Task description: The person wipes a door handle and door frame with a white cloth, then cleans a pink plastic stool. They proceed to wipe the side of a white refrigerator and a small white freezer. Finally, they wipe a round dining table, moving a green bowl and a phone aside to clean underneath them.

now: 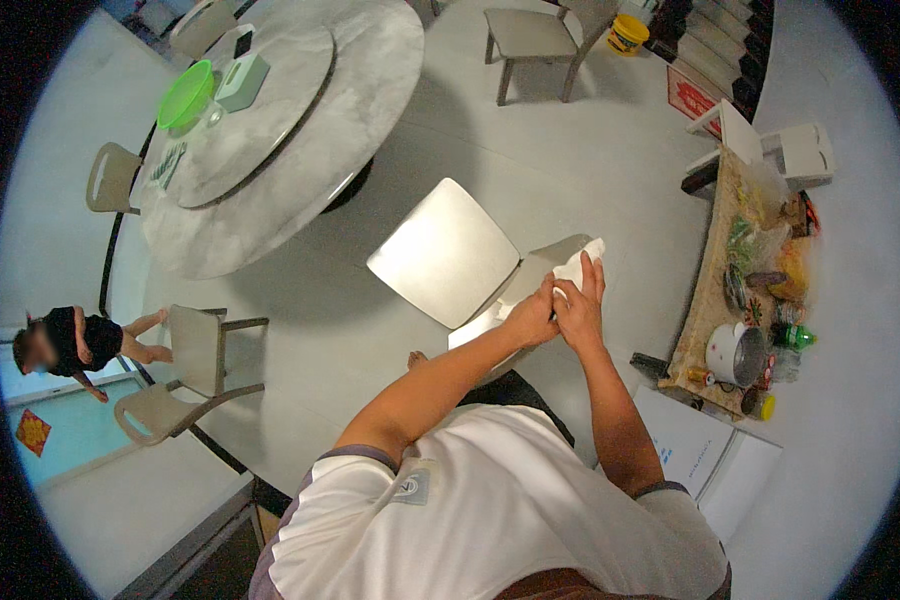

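A chair with a pale square seat [446,251] stands right in front of me, its backrest [551,262] on the right side. White cloth or paper [586,259] lies at the top of that backrest, under and beside my fingers. My left hand [531,316] is at the backrest with its fingers bent against the white material; whether it grips it is hard to tell. Touching it, my right hand [581,304] rests on the white material, fingers partly extended. More white material shows beneath my left forearm, partly hidden by it.
A round marble table [375,97] at upper left bears a green basket [186,95] and a tissue box [242,82]. On the right, a sideboard [690,330] holds a white pot [735,354], bottles and bags. Another chair [532,34] is ahead; a person [90,341] is at far left near chairs.
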`<action>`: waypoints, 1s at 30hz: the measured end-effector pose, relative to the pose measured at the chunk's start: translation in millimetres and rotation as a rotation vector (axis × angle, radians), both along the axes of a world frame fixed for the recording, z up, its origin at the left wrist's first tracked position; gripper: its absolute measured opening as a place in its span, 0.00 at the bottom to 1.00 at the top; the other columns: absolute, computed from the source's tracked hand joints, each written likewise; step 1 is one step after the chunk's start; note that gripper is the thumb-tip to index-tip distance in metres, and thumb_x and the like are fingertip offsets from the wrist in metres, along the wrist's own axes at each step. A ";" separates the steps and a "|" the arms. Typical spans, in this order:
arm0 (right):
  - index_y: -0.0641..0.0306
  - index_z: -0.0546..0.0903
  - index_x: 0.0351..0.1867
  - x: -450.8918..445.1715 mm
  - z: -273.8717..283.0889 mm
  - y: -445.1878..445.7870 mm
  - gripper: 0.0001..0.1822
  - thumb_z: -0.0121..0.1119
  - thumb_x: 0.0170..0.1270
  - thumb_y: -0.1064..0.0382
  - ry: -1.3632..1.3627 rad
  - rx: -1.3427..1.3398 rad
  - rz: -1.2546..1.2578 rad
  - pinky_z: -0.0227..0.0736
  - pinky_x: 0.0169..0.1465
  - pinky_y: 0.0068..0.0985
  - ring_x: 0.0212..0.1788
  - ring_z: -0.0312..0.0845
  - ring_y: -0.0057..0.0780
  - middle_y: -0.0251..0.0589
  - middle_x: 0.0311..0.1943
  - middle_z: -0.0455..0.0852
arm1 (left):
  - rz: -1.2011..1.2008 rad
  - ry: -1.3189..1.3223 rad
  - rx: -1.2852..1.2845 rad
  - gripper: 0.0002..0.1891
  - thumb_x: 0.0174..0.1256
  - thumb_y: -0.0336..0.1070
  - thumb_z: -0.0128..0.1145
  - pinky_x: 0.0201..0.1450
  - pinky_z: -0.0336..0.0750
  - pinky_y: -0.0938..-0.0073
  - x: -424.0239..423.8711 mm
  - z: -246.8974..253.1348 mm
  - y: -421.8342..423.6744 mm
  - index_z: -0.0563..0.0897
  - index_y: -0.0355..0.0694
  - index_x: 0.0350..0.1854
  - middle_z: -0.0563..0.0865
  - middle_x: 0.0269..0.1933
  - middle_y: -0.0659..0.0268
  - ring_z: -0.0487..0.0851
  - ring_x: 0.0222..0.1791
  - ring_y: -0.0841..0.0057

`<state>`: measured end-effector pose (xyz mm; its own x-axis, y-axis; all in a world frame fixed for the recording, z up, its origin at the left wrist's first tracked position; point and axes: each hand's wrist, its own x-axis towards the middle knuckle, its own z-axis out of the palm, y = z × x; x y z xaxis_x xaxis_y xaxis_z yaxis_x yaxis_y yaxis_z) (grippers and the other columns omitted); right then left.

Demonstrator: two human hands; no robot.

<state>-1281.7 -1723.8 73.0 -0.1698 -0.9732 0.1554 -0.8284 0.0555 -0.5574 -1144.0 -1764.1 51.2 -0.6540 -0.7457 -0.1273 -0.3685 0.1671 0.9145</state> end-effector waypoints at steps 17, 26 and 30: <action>0.72 0.87 0.42 160.9 18.7 77.7 0.11 0.63 0.64 0.64 0.121 0.163 0.055 0.53 0.80 0.57 0.79 0.53 0.65 0.56 0.69 0.74 | -0.333 -0.005 0.151 0.40 0.58 0.35 0.70 0.53 0.82 0.48 166.3 -11.2 49.4 0.64 0.28 0.70 0.88 0.49 0.36 0.87 0.51 0.39; 0.71 0.87 0.41 256.1 -6.0 101.3 0.11 0.66 0.63 0.64 0.282 0.264 -0.096 0.69 0.71 0.44 0.68 0.69 0.54 0.48 0.61 0.82 | -0.704 -0.076 0.019 0.35 0.61 0.33 0.68 0.55 0.82 0.48 260.9 -34.0 27.0 0.66 0.29 0.69 0.88 0.49 0.35 0.87 0.51 0.40; 0.72 0.88 0.42 252.5 -17.4 94.9 0.15 0.68 0.64 0.60 0.380 0.225 -0.147 0.76 0.64 0.46 0.67 0.73 0.47 0.43 0.58 0.86 | -0.686 -0.106 0.040 0.45 0.61 0.38 0.71 0.65 0.73 0.43 283.8 -49.0 20.1 0.61 0.36 0.79 0.85 0.61 0.40 0.84 0.63 0.46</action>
<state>-1029.2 -1628.9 55.6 -0.2804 -0.9597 0.0206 -0.9458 0.2725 -0.1769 -860.2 -1744.0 2.2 -0.9583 -0.1611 -0.2358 -0.2796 0.3610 0.8897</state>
